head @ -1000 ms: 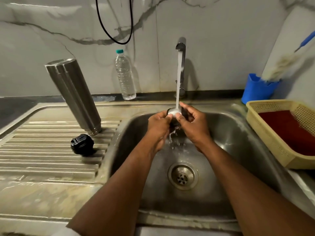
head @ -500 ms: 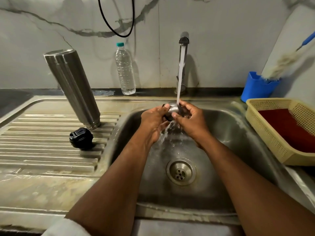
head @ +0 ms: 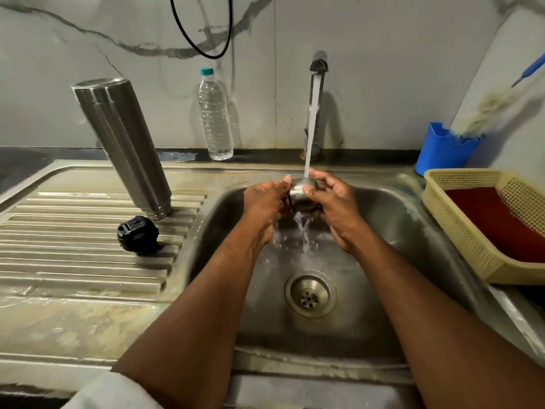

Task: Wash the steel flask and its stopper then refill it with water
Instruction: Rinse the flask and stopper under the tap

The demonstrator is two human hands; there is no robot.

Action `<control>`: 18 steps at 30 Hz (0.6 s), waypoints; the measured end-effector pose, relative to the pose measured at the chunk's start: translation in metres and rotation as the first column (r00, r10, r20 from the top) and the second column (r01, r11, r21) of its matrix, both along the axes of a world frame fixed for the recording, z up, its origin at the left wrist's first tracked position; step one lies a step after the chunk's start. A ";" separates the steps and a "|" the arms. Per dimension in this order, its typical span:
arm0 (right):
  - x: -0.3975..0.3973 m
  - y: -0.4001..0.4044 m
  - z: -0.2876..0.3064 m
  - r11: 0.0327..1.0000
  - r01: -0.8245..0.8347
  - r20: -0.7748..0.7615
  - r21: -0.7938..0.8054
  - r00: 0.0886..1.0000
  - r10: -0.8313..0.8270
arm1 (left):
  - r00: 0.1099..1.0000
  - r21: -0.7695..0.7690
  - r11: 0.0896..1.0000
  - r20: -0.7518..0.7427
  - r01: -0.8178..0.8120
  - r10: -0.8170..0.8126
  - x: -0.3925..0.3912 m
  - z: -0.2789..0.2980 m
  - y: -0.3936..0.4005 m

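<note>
- Little has shifted since the earlier frames: the steel cap (head: 301, 192) is kept under the tap (head: 318, 64) stream, gripped from both sides by the left hand (head: 265, 202) and right hand (head: 333, 208), fingers curled round it
- Rinsing judged in hand; next, the black stopper (head: 137, 234) on the drainboard (head: 73, 261) is to be washed, then the flask (head: 124, 146), standing inverted there
- Nearby: plastic bottle (head: 215, 116); blue cup (head: 443, 150); basket (head: 460, 231); nothing blocks the reach

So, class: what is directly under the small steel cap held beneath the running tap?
Water spills off the steel cap, gripped by the left hand and right hand, into the sink, with the drain lower. The cap's underside is hidden.
</note>
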State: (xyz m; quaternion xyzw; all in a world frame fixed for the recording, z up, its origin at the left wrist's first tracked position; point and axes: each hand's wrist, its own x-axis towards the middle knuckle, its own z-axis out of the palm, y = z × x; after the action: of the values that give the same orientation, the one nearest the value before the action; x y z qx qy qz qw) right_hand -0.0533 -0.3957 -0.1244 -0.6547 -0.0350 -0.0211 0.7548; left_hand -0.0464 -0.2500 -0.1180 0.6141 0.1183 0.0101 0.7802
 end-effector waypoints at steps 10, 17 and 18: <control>-0.004 0.007 0.000 0.972 0.154 0.037 -0.180 0.988 -0.150 | 0.987 0.108 0.988 0.106 0.108 -0.119 -0.004 -0.001 0.000; -0.004 0.014 -0.002 0.860 0.226 0.279 -0.458 0.955 -0.102 | 1.000 -0.183 0.983 0.017 0.021 -0.018 0.000 0.002 0.002; -0.004 0.015 0.000 0.840 0.282 0.319 -0.464 0.937 -0.139 | 1.000 -0.203 0.979 0.007 0.024 -0.023 0.000 0.002 0.003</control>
State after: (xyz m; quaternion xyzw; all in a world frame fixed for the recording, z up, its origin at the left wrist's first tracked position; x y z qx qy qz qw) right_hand -0.0568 -0.3806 -0.1248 -0.8188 -0.0700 -0.1849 0.5389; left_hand -0.0468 -0.2474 -0.1156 0.5327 0.1098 -0.0098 0.8391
